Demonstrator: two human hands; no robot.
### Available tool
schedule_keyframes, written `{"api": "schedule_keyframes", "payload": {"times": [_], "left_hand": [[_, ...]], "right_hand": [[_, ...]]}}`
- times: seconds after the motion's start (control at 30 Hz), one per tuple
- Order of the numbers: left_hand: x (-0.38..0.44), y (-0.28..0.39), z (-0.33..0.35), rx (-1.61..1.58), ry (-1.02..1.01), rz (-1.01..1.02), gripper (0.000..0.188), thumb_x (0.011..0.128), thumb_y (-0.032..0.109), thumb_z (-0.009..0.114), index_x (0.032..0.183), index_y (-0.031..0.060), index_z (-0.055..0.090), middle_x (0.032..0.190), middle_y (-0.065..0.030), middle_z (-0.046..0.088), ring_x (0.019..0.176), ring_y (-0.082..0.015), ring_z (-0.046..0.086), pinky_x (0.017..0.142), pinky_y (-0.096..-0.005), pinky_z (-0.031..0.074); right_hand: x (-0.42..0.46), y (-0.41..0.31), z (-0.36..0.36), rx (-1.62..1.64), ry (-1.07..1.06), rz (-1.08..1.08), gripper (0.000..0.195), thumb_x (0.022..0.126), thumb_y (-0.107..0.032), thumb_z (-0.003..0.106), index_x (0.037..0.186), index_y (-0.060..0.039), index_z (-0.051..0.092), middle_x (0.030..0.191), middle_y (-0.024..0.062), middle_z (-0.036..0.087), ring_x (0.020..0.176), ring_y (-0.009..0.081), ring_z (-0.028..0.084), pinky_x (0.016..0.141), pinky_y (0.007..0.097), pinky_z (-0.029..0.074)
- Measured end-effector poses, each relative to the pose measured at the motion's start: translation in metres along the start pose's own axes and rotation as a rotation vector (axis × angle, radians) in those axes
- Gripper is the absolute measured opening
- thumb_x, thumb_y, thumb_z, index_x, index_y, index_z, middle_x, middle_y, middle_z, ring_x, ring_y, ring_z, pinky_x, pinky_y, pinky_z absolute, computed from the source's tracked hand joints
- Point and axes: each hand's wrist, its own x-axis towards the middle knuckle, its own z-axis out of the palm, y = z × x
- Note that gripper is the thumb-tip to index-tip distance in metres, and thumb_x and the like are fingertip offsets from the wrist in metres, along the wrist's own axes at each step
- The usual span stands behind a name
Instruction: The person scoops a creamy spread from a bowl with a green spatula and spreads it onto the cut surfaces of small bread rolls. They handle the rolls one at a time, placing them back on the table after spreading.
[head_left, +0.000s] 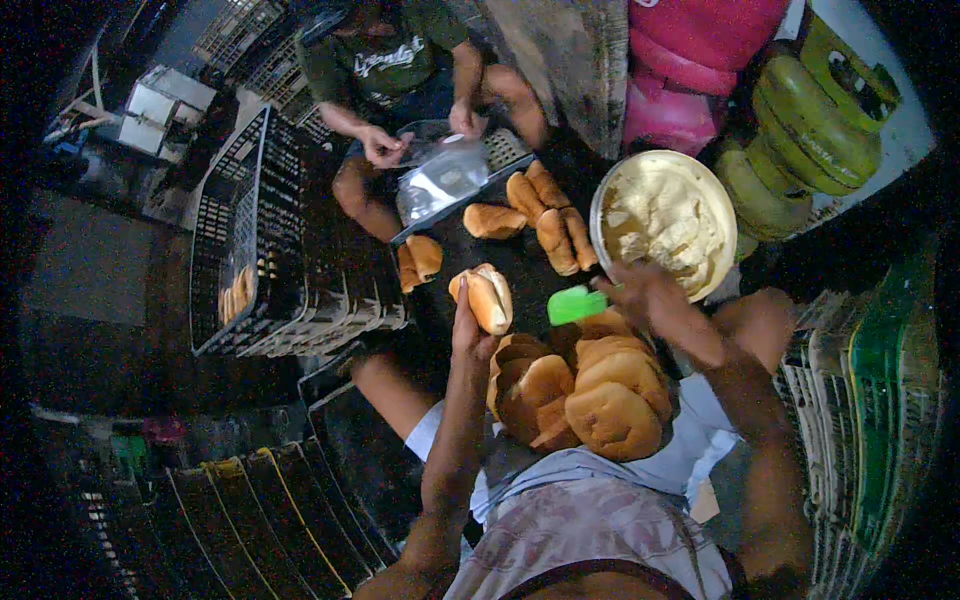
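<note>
A split bread roll (491, 304) with pale cream showing in its slit rests in my left hand (474, 334), thumb along its side. My right hand (637, 292), blurred, grips a spatula with a bright green blade (576, 304); its handle is hidden by the fingers. Just beyond that hand stands a round tub (598, 217) of thick pale-yellow cream (667, 225). In front of my lap lies a heap of plain brown rolls (615, 412), several joined together. Farther off, more rolls (555, 232) sit on a dark surface, one lone roll (495, 221) beside them.
Opposite me, a seated person (397, 75) handles a clear plastic bag (442, 176) over a crate. A black plastic crate (262, 247) with rolls inside stands at left. Green gas cylinders (817, 127) are at upper right, and stacked crates (862, 420) at right.
</note>
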Motion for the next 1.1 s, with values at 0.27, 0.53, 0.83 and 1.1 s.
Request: {"api": "schedule_keyframes", "payload": {"times": [0.27, 0.53, 0.83, 1.1], "left_hand": [[0.076, 0.021, -0.076, 1.034, 0.191, 0.549, 0.043, 0.085, 0.018, 0.063, 0.125, 0.0070, 0.051, 0.115, -0.0104, 0.064, 0.108, -0.0310, 0.062, 0.095, -0.0463, 0.049], [0.092, -0.041, -0.090, 2.982, -0.264, 0.169, 0.037, 0.087, 0.025, 0.069, 0.114, 0.0044, 0.057, 0.110, -0.0192, 0.062, 0.103, -0.0395, 0.059, 0.087, -0.0496, 0.047], [0.128, 0.004, -0.005, 2.187, -0.063, 0.152, 0.034, 0.087, 0.023, 0.068, 0.113, 0.0025, 0.057, 0.110, -0.0198, 0.061, 0.101, -0.0412, 0.058, 0.086, -0.0486, 0.047], [-0.076, -0.118, 0.122, 1.979, -0.353, 0.531, 0.046, 0.080, 0.024, 0.075, 0.114, -0.0004, 0.055, 0.113, -0.0236, 0.056, 0.100, -0.0437, 0.056, 0.084, -0.0476, 0.048]], "right_hand": [[-0.017, -0.006, -0.090, -0.440, 0.255, 0.080, 0.029, 0.083, -0.014, 0.068, 0.112, -0.0099, 0.071, 0.106, 0.0195, 0.064, 0.098, 0.0381, 0.062, 0.087, 0.0429, 0.051], [-0.031, 0.033, -0.085, -0.507, 0.238, 0.058, 0.030, 0.082, -0.022, 0.070, 0.110, -0.0099, 0.069, 0.096, 0.0149, 0.064, 0.094, 0.0351, 0.064, 0.083, 0.0432, 0.053], [-0.017, 0.048, -0.105, -0.534, 0.289, 0.071, 0.031, 0.087, -0.029, 0.064, 0.109, -0.0067, 0.066, 0.096, 0.0180, 0.067, 0.092, 0.0356, 0.065, 0.082, 0.0455, 0.052], [-0.043, 0.056, -0.113, -0.543, -0.132, 0.420, 0.024, 0.084, -0.013, 0.058, 0.105, -0.0015, 0.063, 0.088, 0.0221, 0.067, 0.088, 0.0395, 0.066, 0.080, 0.0489, 0.052]]}}
